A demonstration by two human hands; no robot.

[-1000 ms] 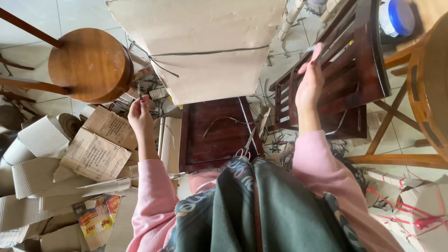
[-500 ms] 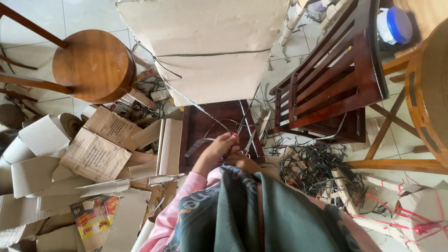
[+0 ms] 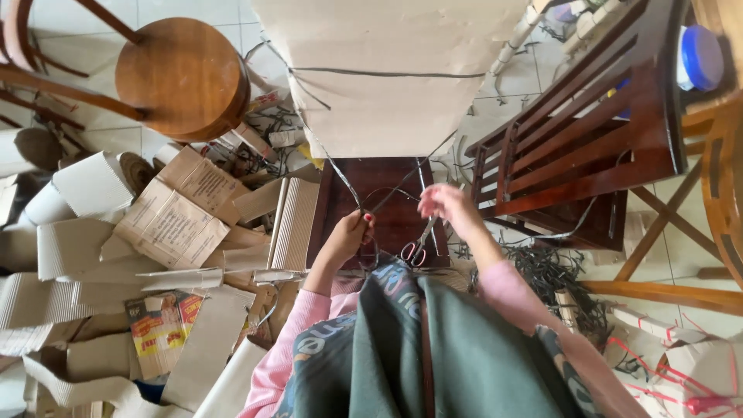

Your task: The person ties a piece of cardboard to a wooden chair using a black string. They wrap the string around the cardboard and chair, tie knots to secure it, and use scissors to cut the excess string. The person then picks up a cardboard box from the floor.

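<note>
Left hand (image 3: 346,236): pinching the black strap (image 3: 340,172) taut.
Right hand (image 3: 449,207): fingers loosely spread over the scissors (image 3: 416,246).
Risk: my strap grip slips, loosening the cardboard bundle (image 3: 391,73).

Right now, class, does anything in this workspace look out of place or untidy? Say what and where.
Yes. Torn corrugated cardboard pieces lie heaped across the floor on the left, and a tangle of dark strap offcuts is strewn under the slatted wooden chair. Both look like loose litter, not stacked stock.
</note>
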